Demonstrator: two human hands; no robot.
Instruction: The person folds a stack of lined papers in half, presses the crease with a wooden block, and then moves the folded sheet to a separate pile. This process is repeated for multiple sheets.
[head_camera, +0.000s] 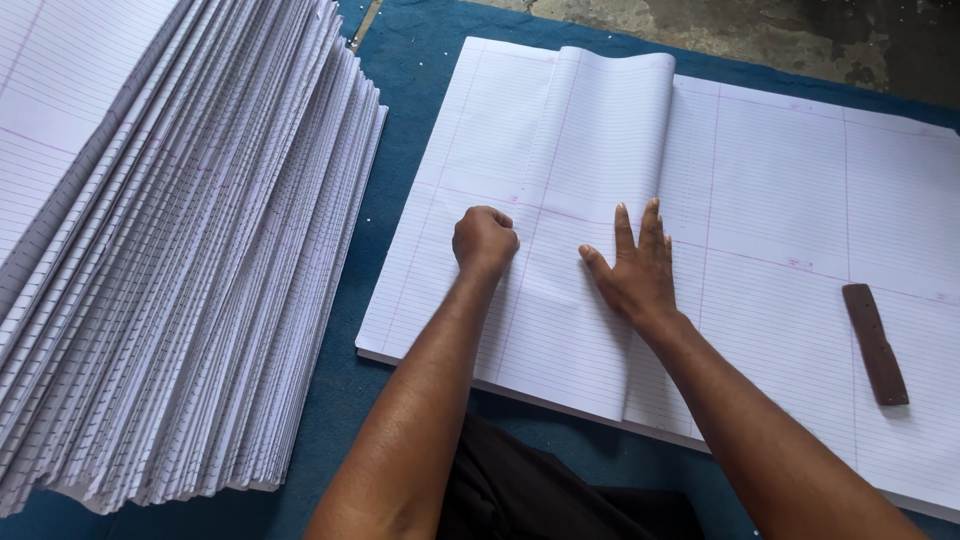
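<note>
Flat right grip (637, 268) on smooth ruled sheet (590, 210)

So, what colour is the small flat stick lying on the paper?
Dark brown; the stick shows in the head view.

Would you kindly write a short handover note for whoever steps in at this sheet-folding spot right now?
Left hand: closed fist pressing on the folded ruled sheet.
Right hand: flat, fingers spread, on the same sheet.
The sheet lies folded over on the flat stack of ruled sheets; a brown creasing stick rests on that stack, right.
Done: fanned pile of folded sheets, left.
Left: the flat stack.
</note>
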